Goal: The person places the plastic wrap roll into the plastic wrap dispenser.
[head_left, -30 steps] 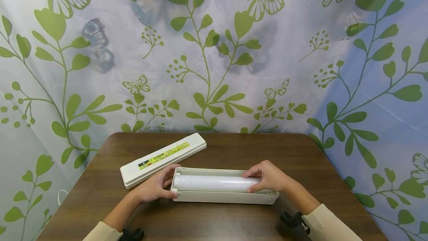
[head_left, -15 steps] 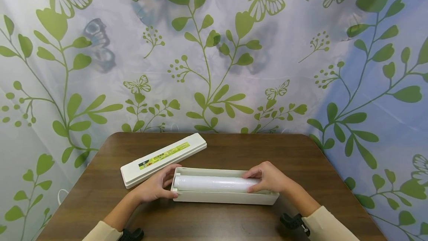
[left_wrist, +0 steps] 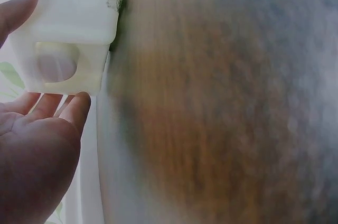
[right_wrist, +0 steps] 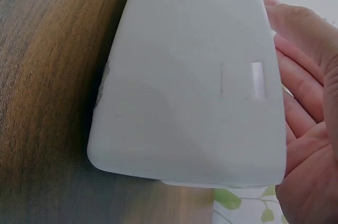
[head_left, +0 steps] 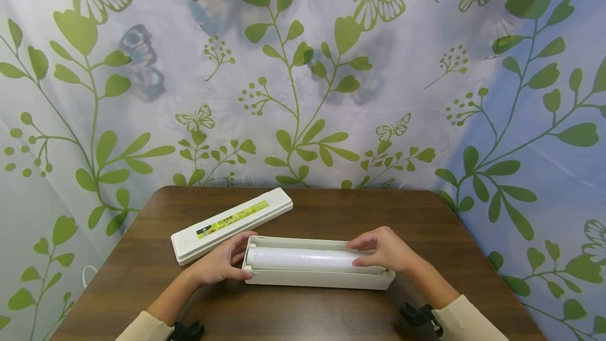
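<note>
On the table, a long white dispenser box (head_left: 317,279) lies uncovered, with a white roll of plastic wrap (head_left: 298,260) inside it. My left hand (head_left: 219,263) grips the box's left end, thumb at the front and fingers at the back. The left wrist view shows that box end (left_wrist: 87,65) with a roll end behind its opening, fingertips underneath. Over the right end of the roll, my right hand (head_left: 385,250) holds it with thumb and curled fingers. In the right wrist view, the box (right_wrist: 179,102) partly hides the fingers of that hand (right_wrist: 311,81).
A white lid (head_left: 232,225) with a yellow-green label lies at an angle behind the left hand, close to the box. The brown wooden table (head_left: 360,214) ends at a curtain (head_left: 312,93) printed with leaves and butterflies.
My right hand has shifted slightly right along the roll, and its thumb has risen toward the roll's top, nearer the fingers. The left hand, box and lid stay put.
</note>
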Demonstrator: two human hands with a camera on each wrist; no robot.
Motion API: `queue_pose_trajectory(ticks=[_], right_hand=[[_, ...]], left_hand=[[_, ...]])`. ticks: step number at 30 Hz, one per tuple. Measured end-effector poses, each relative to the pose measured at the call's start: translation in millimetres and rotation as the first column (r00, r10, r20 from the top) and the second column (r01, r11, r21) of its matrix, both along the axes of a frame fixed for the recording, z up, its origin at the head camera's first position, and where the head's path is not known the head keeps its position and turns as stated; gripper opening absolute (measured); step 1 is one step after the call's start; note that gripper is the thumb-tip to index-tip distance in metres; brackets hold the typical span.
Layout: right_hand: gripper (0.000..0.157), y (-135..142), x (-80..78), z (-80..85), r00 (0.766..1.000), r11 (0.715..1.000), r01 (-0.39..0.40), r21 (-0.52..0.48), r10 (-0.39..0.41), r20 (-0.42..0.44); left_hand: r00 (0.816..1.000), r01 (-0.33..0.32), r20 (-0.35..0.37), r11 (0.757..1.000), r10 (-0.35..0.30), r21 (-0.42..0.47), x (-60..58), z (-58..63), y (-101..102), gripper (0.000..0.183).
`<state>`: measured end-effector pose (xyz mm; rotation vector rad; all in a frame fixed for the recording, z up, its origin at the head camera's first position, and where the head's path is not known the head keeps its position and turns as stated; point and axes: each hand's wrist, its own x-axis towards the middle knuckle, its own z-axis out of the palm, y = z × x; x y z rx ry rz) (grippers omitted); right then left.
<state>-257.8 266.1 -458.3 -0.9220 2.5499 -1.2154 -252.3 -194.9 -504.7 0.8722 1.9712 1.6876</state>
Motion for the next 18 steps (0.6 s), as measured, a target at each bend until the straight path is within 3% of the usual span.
queue_pose_trajectory(ticks=[5,11,18], right_hand=[[0.035,4.1,-0.3,0.8,0.999,0.998,0.043,-0.043,-0.043,-0.001],[0.035,8.9,0.6,6.1,0.999,0.991,0.04,-0.124,-0.044,-0.023],[0.03,17.3,2.5,11.0,0.994,0.984,0.086,-0.154,-0.094,-0.047]], left_hand=[[1.0,0.001,0.003,1.0,-0.001,0.002,0.1,0.9,0.9,0.094],[1.0,-0.002,0.014,1.0,0.002,-0.012,0.9,4.1,1.3,0.094],[1.0,0.001,0.015,1.0,-0.001,-0.015,1.8,6.1,0.5,0.094]])
